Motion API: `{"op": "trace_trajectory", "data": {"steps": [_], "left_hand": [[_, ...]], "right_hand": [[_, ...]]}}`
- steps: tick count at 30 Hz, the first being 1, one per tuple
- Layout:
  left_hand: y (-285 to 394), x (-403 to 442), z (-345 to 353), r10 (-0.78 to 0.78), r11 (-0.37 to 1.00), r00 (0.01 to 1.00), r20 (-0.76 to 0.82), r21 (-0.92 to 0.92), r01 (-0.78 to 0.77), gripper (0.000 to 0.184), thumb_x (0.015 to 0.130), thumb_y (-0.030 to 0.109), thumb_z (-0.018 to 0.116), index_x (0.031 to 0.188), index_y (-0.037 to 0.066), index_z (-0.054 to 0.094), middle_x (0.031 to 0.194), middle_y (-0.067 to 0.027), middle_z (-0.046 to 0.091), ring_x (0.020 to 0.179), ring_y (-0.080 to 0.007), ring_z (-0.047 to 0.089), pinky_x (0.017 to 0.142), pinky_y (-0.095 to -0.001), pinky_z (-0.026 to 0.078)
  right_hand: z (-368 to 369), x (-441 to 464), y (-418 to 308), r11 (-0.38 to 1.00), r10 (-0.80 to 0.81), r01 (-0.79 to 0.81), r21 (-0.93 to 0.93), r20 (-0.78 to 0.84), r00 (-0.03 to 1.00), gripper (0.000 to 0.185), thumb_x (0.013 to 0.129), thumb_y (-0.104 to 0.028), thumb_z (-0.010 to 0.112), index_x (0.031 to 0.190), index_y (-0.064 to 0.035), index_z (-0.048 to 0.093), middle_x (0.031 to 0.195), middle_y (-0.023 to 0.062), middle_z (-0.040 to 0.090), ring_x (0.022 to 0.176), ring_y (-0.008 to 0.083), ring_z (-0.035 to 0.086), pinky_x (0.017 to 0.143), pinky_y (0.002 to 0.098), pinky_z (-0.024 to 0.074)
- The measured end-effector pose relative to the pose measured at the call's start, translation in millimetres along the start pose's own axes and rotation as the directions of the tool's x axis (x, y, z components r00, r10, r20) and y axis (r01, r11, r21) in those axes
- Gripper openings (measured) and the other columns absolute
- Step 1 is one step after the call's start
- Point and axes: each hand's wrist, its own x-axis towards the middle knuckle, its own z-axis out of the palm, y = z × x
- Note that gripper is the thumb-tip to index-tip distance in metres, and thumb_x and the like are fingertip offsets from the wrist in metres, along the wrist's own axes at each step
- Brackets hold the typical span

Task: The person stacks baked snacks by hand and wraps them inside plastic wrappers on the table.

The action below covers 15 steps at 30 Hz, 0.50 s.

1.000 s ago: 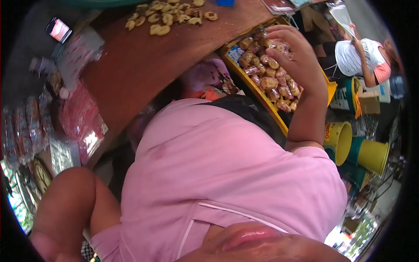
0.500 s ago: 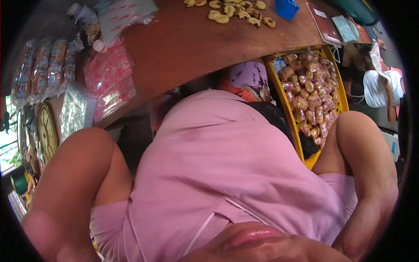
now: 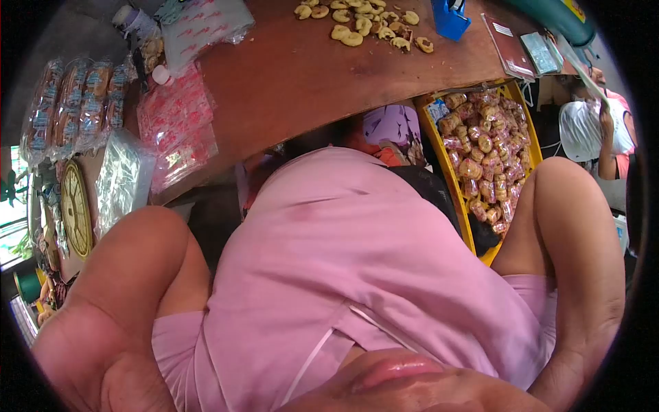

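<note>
Both of my arms are bent, with the elbows raised toward the table and the forearms running back past the lower corners of the view. My left forearm (image 3: 75, 336) leaves at the lower left and my right forearm (image 3: 583, 329) at the lower right. Neither hand shows its fingers, so what they touch is hidden. Ahead, ring-shaped pastry pieces (image 3: 352, 39) lie loose on the brown table (image 3: 288, 75). Close to my right elbow stands a yellow crate (image 3: 539, 147) of small wrapped pastries (image 3: 486, 144).
A blue tape dispenser (image 3: 451, 19) and a reddish notebook (image 3: 506, 47) sit on the far right. At left are red-printed plastic bags (image 3: 177, 113), packed bread (image 3: 96, 96), clear bags (image 3: 125, 178) and a clock (image 3: 77, 206). A person in white (image 3: 583, 130) is beyond the crate.
The view has shifted slightly, showing more of the tape dispenser. My left forearm has turned a little at the lower left. The person at right has moved an arm.
</note>
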Motion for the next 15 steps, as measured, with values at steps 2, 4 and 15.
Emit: {"op": "trace_trajectory", "data": {"steps": [2, 4, 15], "left_hand": [[-0.3, -0.9, 0.0, 0.002, 1.0, 1.0, -0.019, -0.01, -0.002, 0.015, 0.1, 0.027, 0.063, 0.107, 0.013, 0.066, 0.117, 0.0023, 0.069, 0.122, -0.0125, 0.058, 0.1, -0.0416, 0.044], [-0.8, -0.8, -5.1, -0.006, 0.999, 1.0, 0.002, -0.039, 0.006, 0.019, 0.101, 0.03, 0.061, 0.111, 0.015, 0.065, 0.117, 0.0019, 0.067, 0.121, -0.0127, 0.058, 0.1, -0.0407, 0.044], [-94.2, -223.7, -45.0, -0.883, 0.342, 0.468, 0.03, 0.722, 0.601, 0.034, 0.097, 0.028, 0.069, 0.121, 0.004, 0.069, 0.122, -0.015, 0.07, 0.105, -0.0247, 0.066, 0.096, -0.0386, 0.05]], "right_hand": [[1.0, 0.9, 1.5, 1.0, -0.013, 0.013, -0.025, -0.009, 1.0, 0.028, 0.104, -0.023, 0.055, 0.122, -0.0034, 0.064, 0.128, 0.0084, 0.069, 0.119, 0.0217, 0.063, 0.106, 0.0396, 0.0477], [0.4, 2.8, 0.4, 0.999, -0.032, 0.032, -0.04, -0.014, 0.999, 0.029, 0.104, -0.023, 0.054, 0.123, -0.0033, 0.064, 0.128, 0.0085, 0.069, 0.119, 0.0218, 0.062, 0.106, 0.0398, 0.0473], [15.1, -5.3, 6.7, 0.999, 0.038, -0.04, -0.011, -0.178, 0.983, 0.036, 0.105, -0.03, 0.054, 0.13, -0.0049, 0.061, 0.133, 0.0095, 0.066, 0.125, 0.0246, 0.059, 0.112, 0.0442, 0.0427]]}}
